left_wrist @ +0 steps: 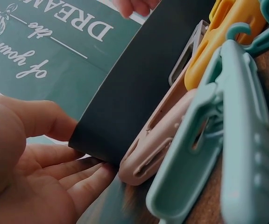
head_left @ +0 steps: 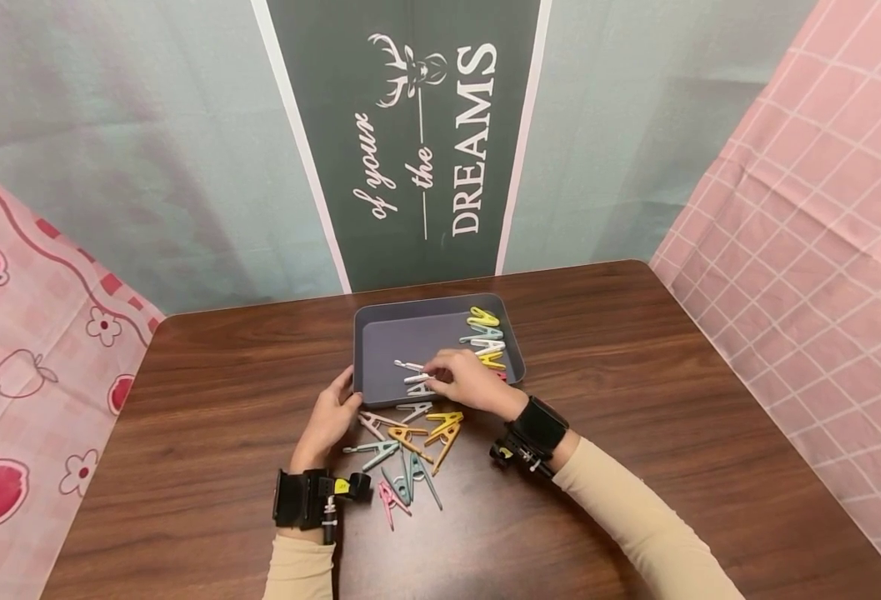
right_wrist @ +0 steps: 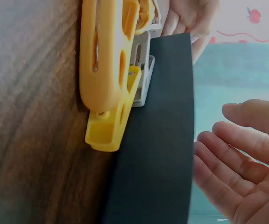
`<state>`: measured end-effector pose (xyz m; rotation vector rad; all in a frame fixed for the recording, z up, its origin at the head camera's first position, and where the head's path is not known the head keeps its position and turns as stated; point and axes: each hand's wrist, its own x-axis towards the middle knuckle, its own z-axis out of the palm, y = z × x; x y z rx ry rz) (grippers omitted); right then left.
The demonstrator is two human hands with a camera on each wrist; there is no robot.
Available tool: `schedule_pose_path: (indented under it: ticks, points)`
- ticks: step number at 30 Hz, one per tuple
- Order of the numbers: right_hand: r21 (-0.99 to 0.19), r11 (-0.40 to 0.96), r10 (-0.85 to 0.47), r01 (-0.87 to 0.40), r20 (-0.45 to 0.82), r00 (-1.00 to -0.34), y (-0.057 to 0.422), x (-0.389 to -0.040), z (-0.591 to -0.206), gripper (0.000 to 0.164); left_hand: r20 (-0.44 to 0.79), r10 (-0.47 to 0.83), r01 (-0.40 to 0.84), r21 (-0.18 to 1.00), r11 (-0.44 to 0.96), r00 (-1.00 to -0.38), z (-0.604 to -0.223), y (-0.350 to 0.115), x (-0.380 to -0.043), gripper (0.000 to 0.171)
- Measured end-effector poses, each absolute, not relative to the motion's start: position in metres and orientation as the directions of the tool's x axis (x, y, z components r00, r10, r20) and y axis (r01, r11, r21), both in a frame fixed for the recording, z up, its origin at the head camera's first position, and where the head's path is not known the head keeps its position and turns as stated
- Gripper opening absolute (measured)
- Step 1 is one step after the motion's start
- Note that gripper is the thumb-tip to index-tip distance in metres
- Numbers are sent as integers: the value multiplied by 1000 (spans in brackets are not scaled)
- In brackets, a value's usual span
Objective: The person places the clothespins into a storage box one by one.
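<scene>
My left hand (head_left: 332, 417) holds the near left corner of a grey tray (head_left: 359, 350), its thumb at the rim and its fingers around the wall. My right hand (head_left: 470, 379) is over the tray's near side, fingertips close to a white clothespin (head_left: 408, 365) and a grey clothespin (head_left: 419, 390). In the right wrist view its thumb and fingers stand apart, with nothing visible between them. A row of coloured clothespins, among them a lime one (head_left: 483, 317) and a teal one (head_left: 483, 334), lies along the tray's right wall; a red one (head_left: 502, 376) is partly hidden by my right hand.
On the wooden table (head_left: 207, 433), several clothespins lie in front of the tray: a beige one (left_wrist: 160, 135), an orange one (head_left: 407, 433), a mint one (left_wrist: 209, 126), a yellow one (right_wrist: 113, 119) and a pink one (head_left: 392, 502). A printed curtain (head_left: 425, 258) hangs behind the table.
</scene>
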<state>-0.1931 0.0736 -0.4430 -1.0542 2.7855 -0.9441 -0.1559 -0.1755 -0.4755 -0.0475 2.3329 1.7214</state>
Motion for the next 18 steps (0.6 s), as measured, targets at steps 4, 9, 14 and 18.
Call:
schedule_pose_path:
  ticks: [4, 9, 14, 18]
  points:
    - [-573, 572, -602, -587, 193, -775, 78, -184, -438, 19, -205, 117, -160, 937, 311, -972, -475, -176, -156, 60]
    - [-548, 574, -625, -608, 187, -758, 82, -169, -433, 19, -213, 104, -169, 931, 325, -971, -476, -175, -157, 60]
    - [-512, 557, -676, -654, 179, -715, 84, -155, -431, 20, -205, 99, -164, 934, 318, -974, -477, -175, -157, 61]
    - [-504, 559, -700, -658, 139, -701, 87, -145, -431, 21, -220, 100, -179, 933, 312, -970, -476, -176, -157, 61]
